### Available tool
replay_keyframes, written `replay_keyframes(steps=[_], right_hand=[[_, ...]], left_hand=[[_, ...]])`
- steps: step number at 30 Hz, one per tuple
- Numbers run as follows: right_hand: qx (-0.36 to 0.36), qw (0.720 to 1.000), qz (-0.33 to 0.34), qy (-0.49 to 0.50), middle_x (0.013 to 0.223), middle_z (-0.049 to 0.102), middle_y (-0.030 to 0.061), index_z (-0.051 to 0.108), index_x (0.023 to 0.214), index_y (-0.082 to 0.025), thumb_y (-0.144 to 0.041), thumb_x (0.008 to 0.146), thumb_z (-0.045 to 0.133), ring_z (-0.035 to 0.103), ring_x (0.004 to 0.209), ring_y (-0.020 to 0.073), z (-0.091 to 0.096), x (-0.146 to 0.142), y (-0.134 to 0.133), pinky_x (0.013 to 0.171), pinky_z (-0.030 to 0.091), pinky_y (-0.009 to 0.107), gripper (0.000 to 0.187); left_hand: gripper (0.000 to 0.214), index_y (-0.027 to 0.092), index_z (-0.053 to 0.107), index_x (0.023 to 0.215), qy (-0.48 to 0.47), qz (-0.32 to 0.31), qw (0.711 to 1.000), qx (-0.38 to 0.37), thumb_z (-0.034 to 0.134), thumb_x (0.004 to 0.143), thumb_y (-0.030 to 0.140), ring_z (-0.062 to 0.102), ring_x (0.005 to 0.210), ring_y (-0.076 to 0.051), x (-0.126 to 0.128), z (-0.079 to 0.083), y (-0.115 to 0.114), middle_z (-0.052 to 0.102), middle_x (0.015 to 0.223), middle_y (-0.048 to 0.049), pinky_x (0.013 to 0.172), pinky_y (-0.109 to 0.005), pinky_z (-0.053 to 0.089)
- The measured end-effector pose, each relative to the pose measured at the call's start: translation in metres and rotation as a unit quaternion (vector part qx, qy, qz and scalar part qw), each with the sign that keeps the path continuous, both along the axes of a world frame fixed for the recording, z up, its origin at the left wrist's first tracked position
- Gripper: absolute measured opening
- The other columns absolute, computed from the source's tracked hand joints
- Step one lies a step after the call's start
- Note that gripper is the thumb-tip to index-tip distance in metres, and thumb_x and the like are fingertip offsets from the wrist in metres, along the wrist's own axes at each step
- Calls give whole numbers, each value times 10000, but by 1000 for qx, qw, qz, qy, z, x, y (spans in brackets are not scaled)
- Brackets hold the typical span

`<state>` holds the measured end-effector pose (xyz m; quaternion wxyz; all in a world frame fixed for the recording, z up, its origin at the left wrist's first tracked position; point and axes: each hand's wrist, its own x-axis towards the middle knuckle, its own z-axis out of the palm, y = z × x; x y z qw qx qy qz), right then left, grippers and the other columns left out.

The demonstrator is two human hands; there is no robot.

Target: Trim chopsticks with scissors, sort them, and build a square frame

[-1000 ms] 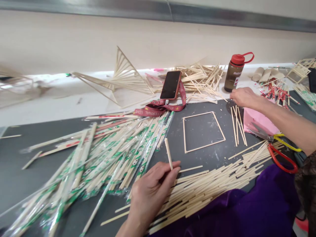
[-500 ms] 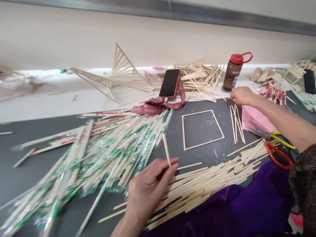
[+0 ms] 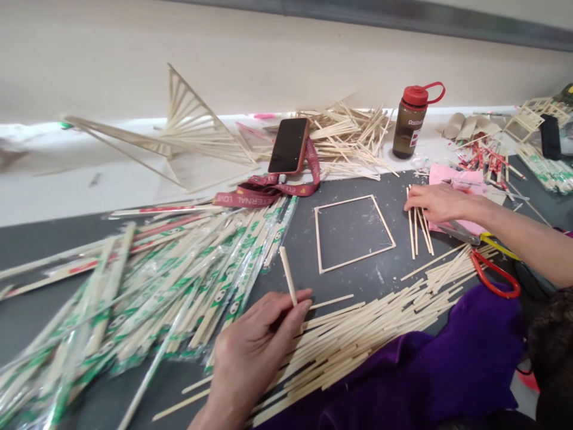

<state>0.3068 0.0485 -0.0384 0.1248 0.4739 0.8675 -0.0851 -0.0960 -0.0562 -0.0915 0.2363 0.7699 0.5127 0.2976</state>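
My left hand [image 3: 255, 346] pinches a short wooden chopstick [image 3: 289, 278] between thumb and fingers, its upper end pointing up. Below and right of that hand lies a heap of bare chopsticks [image 3: 358, 334]. My right hand [image 3: 441, 203] is over the top of several chopsticks [image 3: 421, 236] laid side by side, fingers bent and close together; what they grip, if anything, is hidden. Between the hands, a square frame of chopsticks [image 3: 358, 259] lies flat on the dark tabletop. Scissors [image 3: 492, 292] with red and yellow handles lie under the right forearm, partly covered.
Wrapped chopsticks [image 3: 179, 298] spread across the left. Behind them stand a fan-shaped stick model [image 3: 197, 137] and a phone [image 3: 289, 146] with a lanyard [image 3: 250, 194]. A bottle [image 3: 409, 125], loose sticks [image 3: 349, 137] and pink paper [image 3: 465, 177] are farther back.
My right hand has come from beside the bottle toward me, down onto the row of chopsticks. The left hand keeps its chopstick upright. The whole view has shifted slightly.
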Motion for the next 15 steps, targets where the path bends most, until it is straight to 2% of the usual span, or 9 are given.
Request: replay_keyframes(steps=[5, 10, 12, 15], right_hand=[[6, 996, 46, 71, 1044, 604, 90, 629, 996, -181, -46, 785, 509, 589, 860, 185, -14, -13, -19, 733, 468, 301, 278], [-8, 983, 108, 149, 1089, 624, 82, 647, 1059, -184, -27, 794, 472, 609, 923, 165, -13, -16, -35, 783, 480, 279, 355], [22, 986, 60, 155, 1135, 638, 73, 656, 1110, -198, -63, 837, 470, 624, 934, 161, -8, -8, -29, 779, 475, 275, 356], [100, 989, -97, 54, 1085, 684, 65, 694, 1085, -199, -128, 882, 478, 639, 879, 179, 0, 6, -9, 729, 448, 287, 305]], left_hand=[[264, 240, 777, 958, 0, 13, 1000, -9, 615, 896, 439, 706, 686, -139, 0, -2, 3, 755, 798, -6, 607, -196, 534], [266, 239, 776, 956, -2, 7, 1000, -9, 622, 891, 445, 692, 661, -131, -1, 0, 2, 744, 783, -2, 585, -187, 521], [266, 240, 775, 960, 3, 7, 1000, -9, 618, 895, 445, 674, 637, -120, 0, 2, 2, 729, 756, 7, 583, -182, 512], [275, 237, 775, 959, 6, 9, 1000, -8, 614, 896, 451, 674, 646, -121, 1, 2, 1, 730, 765, 5, 595, -181, 513]])
